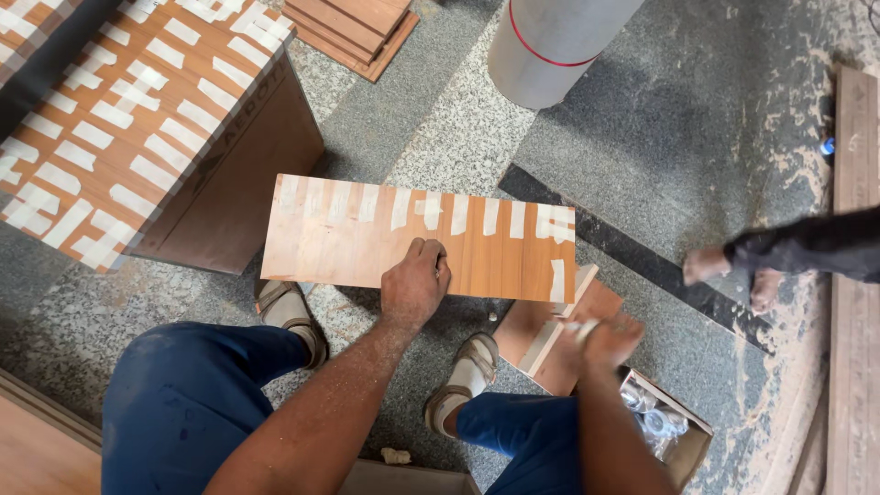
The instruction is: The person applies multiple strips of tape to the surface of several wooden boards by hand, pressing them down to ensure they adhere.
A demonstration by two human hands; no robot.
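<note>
A rectangular wooden panel (367,243) with strips of white masking tape along its far edge lies across in front of me, above the floor. My left hand (414,282) presses down on its near edge, fingers curled, maybe pinching something small. My right hand (607,337) is blurred in motion over a smaller wooden board (550,335) at the right; whether it holds anything I cannot tell. My knees in blue trousers and sandalled feet are below the panel.
A large wooden box (137,119) covered in tape strips stands at the left. Stacked boards (353,27) and a grey cylinder (550,41) are at the top. A cardboard box (665,431) of small parts sits by my right knee. Another person's feet (733,270) are at the right, near a long plank (852,275).
</note>
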